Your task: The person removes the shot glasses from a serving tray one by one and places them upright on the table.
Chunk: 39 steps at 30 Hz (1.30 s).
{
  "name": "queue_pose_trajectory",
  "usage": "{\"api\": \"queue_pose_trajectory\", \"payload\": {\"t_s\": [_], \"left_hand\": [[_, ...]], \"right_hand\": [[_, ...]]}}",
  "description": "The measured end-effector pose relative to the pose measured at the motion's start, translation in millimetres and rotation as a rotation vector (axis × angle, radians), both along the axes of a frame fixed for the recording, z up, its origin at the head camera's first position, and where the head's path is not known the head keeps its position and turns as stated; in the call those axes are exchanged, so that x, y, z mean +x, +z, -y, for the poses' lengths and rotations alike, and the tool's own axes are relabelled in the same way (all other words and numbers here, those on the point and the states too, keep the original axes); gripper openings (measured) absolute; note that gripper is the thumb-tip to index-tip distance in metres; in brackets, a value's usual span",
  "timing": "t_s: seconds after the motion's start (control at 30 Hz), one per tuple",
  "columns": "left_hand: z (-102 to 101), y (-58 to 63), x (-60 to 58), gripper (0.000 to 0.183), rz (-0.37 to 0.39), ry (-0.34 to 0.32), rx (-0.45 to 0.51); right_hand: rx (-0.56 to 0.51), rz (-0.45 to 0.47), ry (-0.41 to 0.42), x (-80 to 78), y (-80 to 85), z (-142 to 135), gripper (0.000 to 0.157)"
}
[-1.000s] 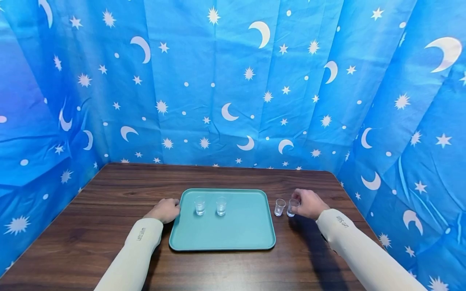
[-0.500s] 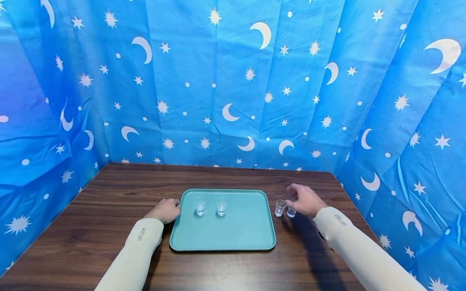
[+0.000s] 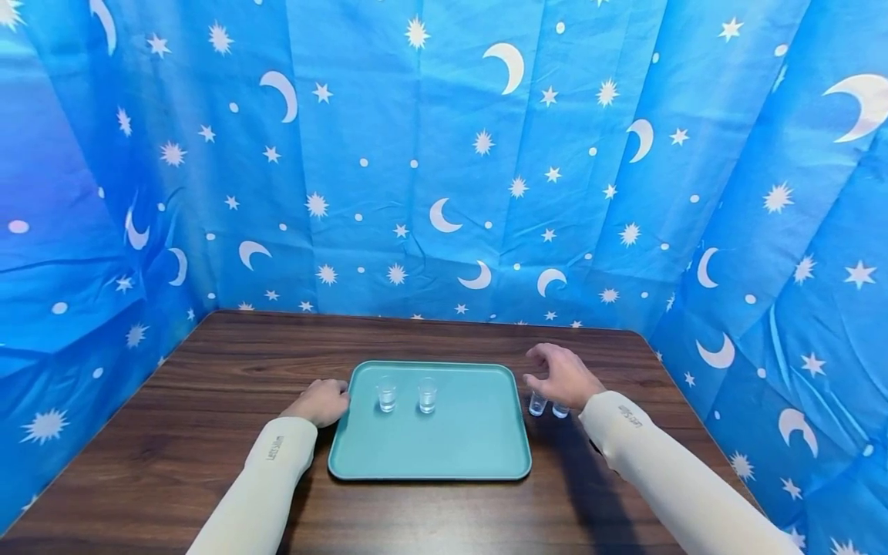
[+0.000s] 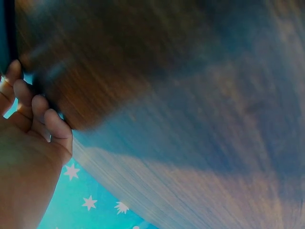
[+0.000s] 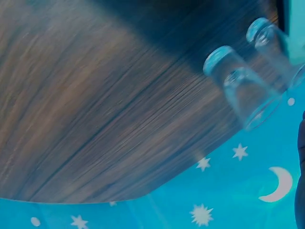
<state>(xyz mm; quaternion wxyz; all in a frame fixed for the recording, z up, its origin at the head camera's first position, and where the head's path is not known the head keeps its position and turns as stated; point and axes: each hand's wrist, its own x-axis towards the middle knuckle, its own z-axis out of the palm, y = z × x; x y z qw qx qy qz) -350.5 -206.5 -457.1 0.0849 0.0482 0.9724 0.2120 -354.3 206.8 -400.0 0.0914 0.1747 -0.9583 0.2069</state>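
A turquoise tray [image 3: 430, 451] lies on the wooden table, with two clear shot glasses [image 3: 386, 396] [image 3: 427, 396] upright near its far left part. My left hand [image 3: 319, 402] grips the tray's left edge, fingers curled against the rim in the left wrist view. Just right of the tray, two more shot glasses [image 3: 537, 404] [image 5: 240, 88] stand side by side on the wood. Above them hovers my right hand [image 3: 563, 376], thumb and fingers apart and holding nothing; it hides their upper parts in the head view.
The dark wooden table [image 3: 277, 339] ends at a blue curtain [image 3: 388, 116] with moons and stars, which surrounds its back and both sides. Bare wood lies in front of the tray and left of it.
My right hand has let go of the outer right-hand glass, lifted a little and moved left over the glass nearer the tray. My left hand has stayed at the tray's edge.
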Motion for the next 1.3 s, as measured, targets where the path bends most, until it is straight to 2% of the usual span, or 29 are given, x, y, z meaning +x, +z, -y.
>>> {"api": "queue_pose_trajectory", "payload": {"t_s": [0.33,0.57,0.9,1.3], "left_hand": [[0,1.9,-0.3,0.035,-0.005,0.003,-0.01],[0,1.3,0.6,0.039,-0.008,-0.001,-0.003],[0,0.0,0.5,0.038,0.003,0.016,-0.005],[1,1.8,1.2,0.034,-0.028,-0.014,-0.017]], "right_hand": [[-0.036,-0.007,0.09,-4.9,-3.6,37,0.04],[-0.037,-0.029,0.164,-8.8,-6.0,62,0.04],[-0.037,0.025,0.202,-9.8,-5.1,93,0.043],[-0.023,0.07,0.28,-10.5,-9.8,124,0.048]]}}
